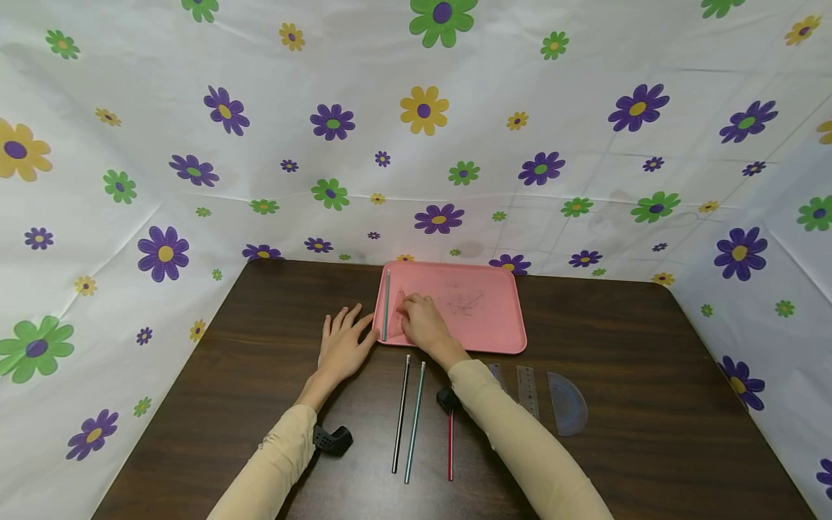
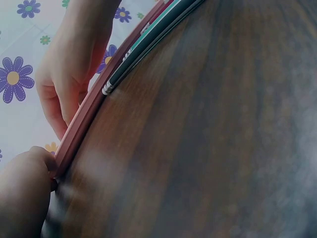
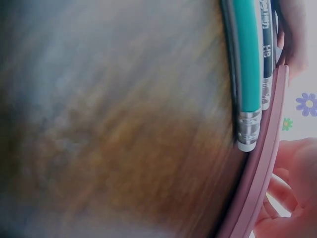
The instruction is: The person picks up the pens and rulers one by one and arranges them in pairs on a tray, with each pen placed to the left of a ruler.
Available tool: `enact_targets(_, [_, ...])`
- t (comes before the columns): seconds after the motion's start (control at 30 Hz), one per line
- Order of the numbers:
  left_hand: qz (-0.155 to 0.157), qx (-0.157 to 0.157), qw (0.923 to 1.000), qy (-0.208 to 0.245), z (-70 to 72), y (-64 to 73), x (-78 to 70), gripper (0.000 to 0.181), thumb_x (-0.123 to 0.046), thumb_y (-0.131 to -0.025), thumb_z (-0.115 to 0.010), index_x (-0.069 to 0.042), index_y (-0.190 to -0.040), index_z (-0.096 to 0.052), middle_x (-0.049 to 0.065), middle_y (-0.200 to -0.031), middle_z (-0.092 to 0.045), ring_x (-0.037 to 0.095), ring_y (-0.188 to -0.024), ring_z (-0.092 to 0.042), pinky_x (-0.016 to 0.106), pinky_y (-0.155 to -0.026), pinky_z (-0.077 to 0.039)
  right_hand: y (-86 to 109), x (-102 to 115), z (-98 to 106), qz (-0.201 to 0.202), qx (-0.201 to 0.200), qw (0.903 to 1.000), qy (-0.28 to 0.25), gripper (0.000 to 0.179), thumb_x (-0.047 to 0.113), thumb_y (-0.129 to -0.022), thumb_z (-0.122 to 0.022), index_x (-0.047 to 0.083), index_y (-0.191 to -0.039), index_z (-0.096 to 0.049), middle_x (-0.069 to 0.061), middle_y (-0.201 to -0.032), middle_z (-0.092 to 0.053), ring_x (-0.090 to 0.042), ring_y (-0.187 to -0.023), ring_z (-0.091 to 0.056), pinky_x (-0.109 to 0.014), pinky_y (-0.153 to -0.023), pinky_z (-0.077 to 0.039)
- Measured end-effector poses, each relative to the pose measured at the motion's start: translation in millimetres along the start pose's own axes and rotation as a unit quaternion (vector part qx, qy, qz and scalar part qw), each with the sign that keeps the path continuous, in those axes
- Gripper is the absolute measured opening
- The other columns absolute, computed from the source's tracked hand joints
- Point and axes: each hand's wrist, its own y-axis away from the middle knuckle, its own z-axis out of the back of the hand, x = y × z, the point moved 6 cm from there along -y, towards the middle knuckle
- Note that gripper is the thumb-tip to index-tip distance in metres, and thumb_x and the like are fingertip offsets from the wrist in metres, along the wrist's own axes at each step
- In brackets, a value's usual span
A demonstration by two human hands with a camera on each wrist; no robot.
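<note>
My left hand [image 1: 342, 348] lies at the near left corner of the pink tray [image 1: 487, 339], fingers spread, thumb at the rim. Inside the tray, a green pencil [image 1: 386, 307] runs along the left side. Beside that pencil lies a clear set square [image 1: 397, 323], tinted pink by the tray under it. The curled fingers of my right hand [image 1: 425, 325] pinch the set square at its right side. In the right wrist view the tray wall hides part of this hand [image 3: 297, 183].
On the dark table [image 1: 227, 375] in front of the tray lie a black pencil [image 1: 401, 415], a teal pencil [image 1: 414, 426] and a red pencil [image 1: 451, 451]. Right of my forearm are a clear ruler [image 1: 527, 390] and a protractor [image 1: 568, 404]; another clear piece [image 1: 497, 373] is partly hidden by the sleeve.
</note>
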Motion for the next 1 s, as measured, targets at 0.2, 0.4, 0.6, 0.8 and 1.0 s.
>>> enact_targets(0.2, [0.003,0.002,1.0000,-0.002,-1.8,-0.8,2.3,0.050,-0.050,-0.103,-0.043,-0.025,-0.146,-0.052,0.009,-0.162,-0.033,0.034,-0.152,-0.018,0.060,-0.122,-0.001,5.1,0.5,3.0,0.011,-0.016,0.9995,-0.025,0.022,0.013,-0.096,-0.062,0.004,-0.115,-0.071,-0.011,-0.125,-0.064,-0.031,-0.112,-0.058,-0.040,-0.100,-0.049])
enact_targets(0.4, [0.003,0.003,1.0000,-0.003,-1.9,-1.5,2.8,0.051,-0.050,-0.103,-0.043,-0.025,-0.146,-0.052,0.009,-0.162,-0.032,0.034,-0.152,-0.018,0.060,-0.122,-0.001,11.2,4.7,9.2,0.015,-0.028,0.9994,-0.011,0.023,0.015,-0.095,-0.063,0.007,-0.116,-0.071,-0.010,-0.120,-0.065,-0.030,-0.107,-0.060,-0.043,-0.094,-0.051])
enact_targets(0.6, [0.004,0.005,1.0000,-0.004,-2.0,-1.0,1.7,0.051,-0.050,-0.103,-0.043,-0.025,-0.146,-0.052,0.009,-0.162,-0.032,0.034,-0.152,-0.018,0.061,-0.122,-0.001,18.7,10.0,12.6,-0.001,-0.007,0.9995,0.030,0.028,0.023,-0.096,-0.061,0.011,-0.121,-0.069,-0.007,-0.117,-0.065,-0.030,-0.107,-0.059,-0.045,-0.088,-0.051])
enact_targets(0.8, [0.007,0.010,0.9999,-0.005,-2.1,-0.7,1.8,0.051,-0.051,-0.103,-0.042,-0.025,-0.146,-0.052,0.009,-0.162,-0.032,0.034,-0.152,-0.017,0.060,-0.122,0.000,25.4,13.0,14.8,-0.015,0.002,0.9987,0.050,0.032,0.026,-0.095,-0.064,0.014,-0.124,-0.067,-0.005,-0.118,-0.065,-0.030,-0.105,-0.060,-0.044,-0.085,-0.052])
enact_targets(1.0, [0.003,0.006,1.0000,-0.003,-1.8,-1.2,2.1,0.051,-0.050,-0.103,-0.043,-0.024,-0.146,-0.053,0.009,-0.161,-0.033,0.034,-0.152,-0.018,0.060,-0.122,0.000,31.8,16.8,19.0,-0.016,-0.006,0.9986,0.051,0.032,0.027,-0.095,-0.064,0.013,-0.123,-0.068,-0.006,-0.114,-0.066,-0.030,-0.102,-0.061,-0.044,-0.082,-0.052])
